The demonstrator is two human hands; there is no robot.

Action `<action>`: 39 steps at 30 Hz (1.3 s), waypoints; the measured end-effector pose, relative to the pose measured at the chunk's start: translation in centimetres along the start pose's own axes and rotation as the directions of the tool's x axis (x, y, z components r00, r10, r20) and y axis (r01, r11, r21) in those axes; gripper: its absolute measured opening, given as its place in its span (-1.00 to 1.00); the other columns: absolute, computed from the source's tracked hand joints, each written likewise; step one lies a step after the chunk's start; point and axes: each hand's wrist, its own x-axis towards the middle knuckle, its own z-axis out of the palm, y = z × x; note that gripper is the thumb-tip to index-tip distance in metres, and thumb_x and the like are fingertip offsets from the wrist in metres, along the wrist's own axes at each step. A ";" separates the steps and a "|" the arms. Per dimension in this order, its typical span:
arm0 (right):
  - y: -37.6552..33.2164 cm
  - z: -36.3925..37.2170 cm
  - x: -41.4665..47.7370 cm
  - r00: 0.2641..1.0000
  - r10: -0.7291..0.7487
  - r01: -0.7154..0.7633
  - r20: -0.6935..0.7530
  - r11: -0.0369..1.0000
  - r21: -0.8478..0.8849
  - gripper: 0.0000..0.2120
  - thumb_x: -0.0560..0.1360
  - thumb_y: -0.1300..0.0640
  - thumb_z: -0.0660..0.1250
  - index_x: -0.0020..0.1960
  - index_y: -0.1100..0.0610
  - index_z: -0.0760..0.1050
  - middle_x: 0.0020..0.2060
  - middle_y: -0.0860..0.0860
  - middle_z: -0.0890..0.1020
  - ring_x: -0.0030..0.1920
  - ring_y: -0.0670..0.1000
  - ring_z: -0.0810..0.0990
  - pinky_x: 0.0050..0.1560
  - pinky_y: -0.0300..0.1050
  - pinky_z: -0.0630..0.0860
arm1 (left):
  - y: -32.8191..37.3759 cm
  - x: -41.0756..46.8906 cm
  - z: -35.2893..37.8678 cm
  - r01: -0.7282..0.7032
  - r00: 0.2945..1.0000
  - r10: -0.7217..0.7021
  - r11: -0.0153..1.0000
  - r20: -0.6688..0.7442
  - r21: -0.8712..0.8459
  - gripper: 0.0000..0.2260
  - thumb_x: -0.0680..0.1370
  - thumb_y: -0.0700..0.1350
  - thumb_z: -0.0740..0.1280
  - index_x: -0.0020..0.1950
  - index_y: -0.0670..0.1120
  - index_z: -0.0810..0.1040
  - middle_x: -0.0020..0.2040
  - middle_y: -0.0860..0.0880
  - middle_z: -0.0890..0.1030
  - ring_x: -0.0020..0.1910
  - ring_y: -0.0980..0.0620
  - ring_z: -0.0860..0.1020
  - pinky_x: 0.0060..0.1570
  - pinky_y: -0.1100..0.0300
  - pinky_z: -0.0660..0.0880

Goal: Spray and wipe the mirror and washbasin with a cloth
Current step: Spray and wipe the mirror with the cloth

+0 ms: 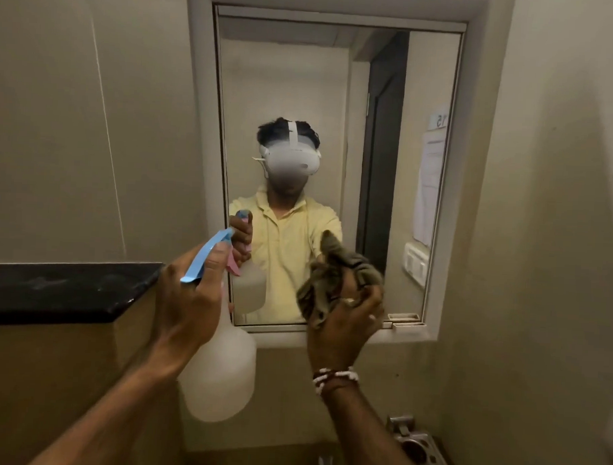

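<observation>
Left hand (186,297) grips the spray bottle (222,365), aimed at the mirror (339,93); right hand (347,318) bunches the cloth (331,279) by the glass, perhaps touching. I'd mist lightly, then wipe downward. Washbasin sits barely visible below.

Both forearms are reaching up and forward from the bottom of the frame, bare, converging slightly toward centre. The left hand (190,297) is gripping at upper left, fingers wrapped closed and thumb lying along the top, back of the hand facing the camera, wrist roughly in line with the forearm. The right hand (347,318) is raised slightly further forward, fingers curled shut in a bunching grip, a ring showing on one finger and white and dark beaded bands sitting at the wrist.
</observation>
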 end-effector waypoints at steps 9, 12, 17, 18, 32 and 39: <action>-5.8 3.5 -5.7 0.844 -0.473 0.498 0.252 0.866 -0.041 -0.40 0.39 -0.04 0.45 0.38 -0.17 0.34 0.30 0.11 0.36 0.27 0.19 0.39 0.19 0.17 0.33 | -1.9 -1.0 -1.7 0.011 1.000 -0.011 1.000 0.022 -0.003 -0.75 0.67 -0.10 0.17 -0.19 0.09 0.48 -0.45 -0.04 0.44 -0.49 0.19 0.51 -0.58 0.48 0.35; -4.2 2.8 -4.6 0.824 -0.512 0.540 0.241 0.840 -0.060 -0.37 0.37 -0.09 0.48 0.38 -0.17 0.33 0.32 0.10 0.35 0.29 0.19 0.38 0.19 0.17 0.33 | -1.6 -1.2 -0.6 0.024 0.999 -0.024 0.999 0.032 -0.029 -0.73 0.66 -0.13 0.17 -0.21 0.07 0.47 -0.46 -0.01 0.42 -0.50 0.20 0.51 -0.58 0.48 0.35; 1.3 -0.7 -0.3 0.938 -0.298 0.322 0.175 0.938 -0.128 -0.17 0.23 -0.08 0.59 0.40 -0.12 0.29 0.34 0.17 0.31 0.32 0.24 0.32 0.24 0.32 0.35 | -0.3 -1.3 2.7 0.001 0.999 0.005 0.992 0.050 -0.124 -0.74 0.55 0.19 0.13 -0.16 0.10 0.51 -0.46 0.09 0.53 -0.48 0.16 0.50 -0.54 0.43 0.36; 2.5 -1.5 0.8 0.963 -0.228 0.249 0.145 0.958 -0.145 -0.20 0.24 -0.06 0.57 0.40 -0.09 0.29 0.35 0.20 0.32 0.32 0.26 0.33 0.24 0.35 0.35 | -0.2 -1.3 3.3 0.004 0.998 0.005 0.989 0.058 -0.148 -0.69 0.52 0.22 0.11 -0.12 0.08 0.54 -0.43 0.08 0.57 -0.45 0.10 0.53 -0.52 0.34 0.43; 2.7 -4.5 13.7 0.980 0.030 -0.049 -0.196 0.995 -0.090 -0.52 0.41 0.00 0.23 0.32 0.02 0.44 0.32 0.18 0.34 0.30 0.24 0.32 0.22 0.28 0.34 | 5.0 4.2 8.3 -0.039 0.994 0.055 0.987 0.094 -0.158 -0.60 0.64 0.14 0.13 -0.07 -0.11 0.61 -0.38 -0.09 0.60 -0.45 -0.07 0.60 -0.48 0.08 0.54; -6.1 -5.0 27.8 0.955 -0.062 0.040 -0.291 0.996 -0.083 -0.56 0.46 0.02 0.32 0.34 -0.03 0.41 0.34 0.16 0.33 0.33 0.22 0.32 0.27 0.28 0.31 | 9.6 12.2 7.3 -0.125 0.987 0.137 0.984 0.088 -0.127 -0.45 0.53 0.24 0.04 -0.21 -0.17 0.60 -0.29 -0.17 0.64 -0.30 -0.17 0.62 -0.27 -0.15 0.60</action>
